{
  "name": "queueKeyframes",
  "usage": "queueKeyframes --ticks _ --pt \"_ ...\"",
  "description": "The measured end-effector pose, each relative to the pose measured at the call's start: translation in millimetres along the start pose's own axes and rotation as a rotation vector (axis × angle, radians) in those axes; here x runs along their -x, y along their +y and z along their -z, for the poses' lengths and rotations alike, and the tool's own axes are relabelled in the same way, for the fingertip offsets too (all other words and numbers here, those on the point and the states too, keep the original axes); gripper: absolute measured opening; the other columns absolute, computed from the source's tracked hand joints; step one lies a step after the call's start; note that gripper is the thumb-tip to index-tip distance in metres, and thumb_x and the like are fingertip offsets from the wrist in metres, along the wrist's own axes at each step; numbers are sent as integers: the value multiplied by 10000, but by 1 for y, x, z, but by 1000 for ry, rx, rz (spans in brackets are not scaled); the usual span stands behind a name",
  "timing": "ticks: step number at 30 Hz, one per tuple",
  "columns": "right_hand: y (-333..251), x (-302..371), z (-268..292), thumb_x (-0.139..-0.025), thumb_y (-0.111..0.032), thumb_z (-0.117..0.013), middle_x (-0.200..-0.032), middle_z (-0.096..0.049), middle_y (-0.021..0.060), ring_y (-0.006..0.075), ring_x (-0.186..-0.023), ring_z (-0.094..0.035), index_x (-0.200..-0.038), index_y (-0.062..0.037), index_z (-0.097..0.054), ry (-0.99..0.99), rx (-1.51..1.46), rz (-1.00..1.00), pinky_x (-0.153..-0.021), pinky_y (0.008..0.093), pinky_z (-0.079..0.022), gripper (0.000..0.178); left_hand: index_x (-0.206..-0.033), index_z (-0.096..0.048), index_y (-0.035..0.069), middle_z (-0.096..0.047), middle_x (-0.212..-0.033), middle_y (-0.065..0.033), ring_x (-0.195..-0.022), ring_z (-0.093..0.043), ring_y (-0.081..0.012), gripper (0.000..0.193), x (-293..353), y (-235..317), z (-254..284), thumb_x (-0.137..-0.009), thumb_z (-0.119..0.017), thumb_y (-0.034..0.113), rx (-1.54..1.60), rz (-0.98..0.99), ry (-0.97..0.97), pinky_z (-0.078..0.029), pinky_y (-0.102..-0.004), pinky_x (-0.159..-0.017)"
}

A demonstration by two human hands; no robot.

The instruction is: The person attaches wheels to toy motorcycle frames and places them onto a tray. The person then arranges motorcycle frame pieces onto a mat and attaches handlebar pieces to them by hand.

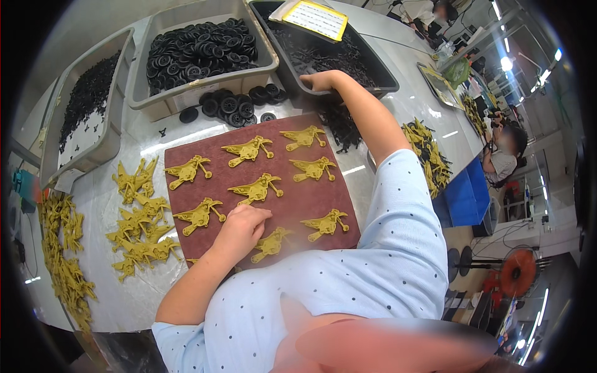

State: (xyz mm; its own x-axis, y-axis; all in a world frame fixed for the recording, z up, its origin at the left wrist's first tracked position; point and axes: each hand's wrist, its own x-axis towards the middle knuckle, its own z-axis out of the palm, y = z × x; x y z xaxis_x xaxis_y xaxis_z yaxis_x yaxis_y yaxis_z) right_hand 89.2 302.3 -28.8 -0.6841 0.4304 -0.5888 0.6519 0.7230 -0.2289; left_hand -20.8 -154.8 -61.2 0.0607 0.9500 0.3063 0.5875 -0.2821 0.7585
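At the left, yellow plastic pieces [134,221] lie heaped on the white surface [97,239]. Next, a dark red mat [295,204] carries more, spaced apart. Over it the left hand [244,226] has its fingers [262,214] loosely bent and close together, just below the middle yellow piece [257,188]; whether they pinch anything, I cannot tell. Farther right, the right hand [318,81] reaches into a dark tub [387,89] of small black parts [323,55], its grip unclear.
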Motion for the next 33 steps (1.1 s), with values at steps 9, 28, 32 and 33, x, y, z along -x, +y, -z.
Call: queueKeyframes --ticks 9,28,32,33 --pt "-3 2 -1 -730 -330 -722 -1234 -586 104 267 -1121 -554 -1340 -155 -453 60 -110 67 -937 366 -413 689 -934 -663 7 -677 -899 -110 -857 -614 -263 208 0 -1 -1 -734 -620 -27 -8 15 -10 -493 -362 -810" --pt "-4 52 23 -673 -411 -780 -1049 -638 107 225 -1004 -579 -1109 -116 -628 314 -192 117 -892 324 -437 548 -957 -661 15 -679 -936 -110 -867 -619 -265 224 1 0 0 -749 -612 -50 -21 -1 -26 -499 -347 -802" --pt "-5 97 43 -676 -342 -804 -994 -615 58 150 -917 -550 -1061 -98 -635 476 -287 113 -808 282 -444 486 -957 -661 17 -678 -940 -108 -869 -616 -264 223 0 2 1 -749 -613 -48 -13 16 -33 -498 -348 -802" --pt "-4 111 45 -678 -338 -803 -973 -615 58 151 -900 -553 -1055 -94 -634 547 -281 159 -803 282 -447 480 -956 -662 18 -679 -936 -101 -865 -613 -258 222 0 2 1 -747 -614 -39 -11 20 -26 -493 -351 -809"
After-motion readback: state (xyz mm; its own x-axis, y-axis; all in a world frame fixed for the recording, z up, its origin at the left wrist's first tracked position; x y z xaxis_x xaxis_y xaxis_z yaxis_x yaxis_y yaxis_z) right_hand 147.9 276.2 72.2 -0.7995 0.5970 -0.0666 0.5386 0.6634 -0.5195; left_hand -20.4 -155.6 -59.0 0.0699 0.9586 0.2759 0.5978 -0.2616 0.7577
